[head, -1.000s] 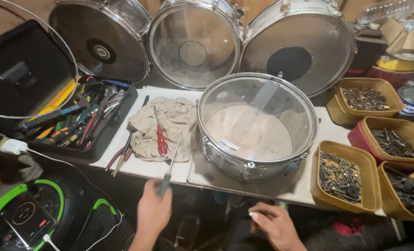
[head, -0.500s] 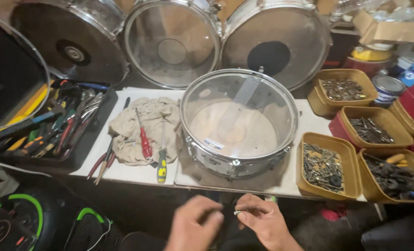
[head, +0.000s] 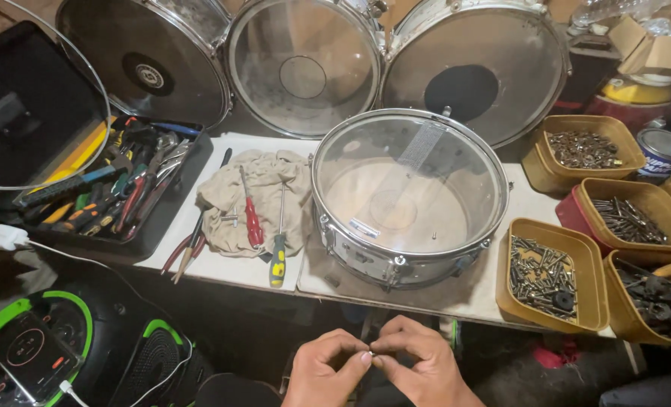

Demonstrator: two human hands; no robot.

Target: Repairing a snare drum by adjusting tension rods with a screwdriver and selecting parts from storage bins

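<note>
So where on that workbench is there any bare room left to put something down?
Little. One bare strip of white board runs along the front edge, below the cloth and beside the yellow-handled screwdriver. Another lies between the snare drum and the screw tub. The tool tray and right-hand tubs are crowded.

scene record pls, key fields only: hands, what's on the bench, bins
left hand: low in view, fingertips pinching a tiny part against the right hand
right hand: fingertips meet the left; part too small to identify
snare drum: lying flat on the table, clear head up
cloth: left of the drum, red-handled and yellow-handled screwdrivers on it
tool tray: far left, full of pliers
tubs: right side, screws and hardware
background: three drums leaning upright
</note>
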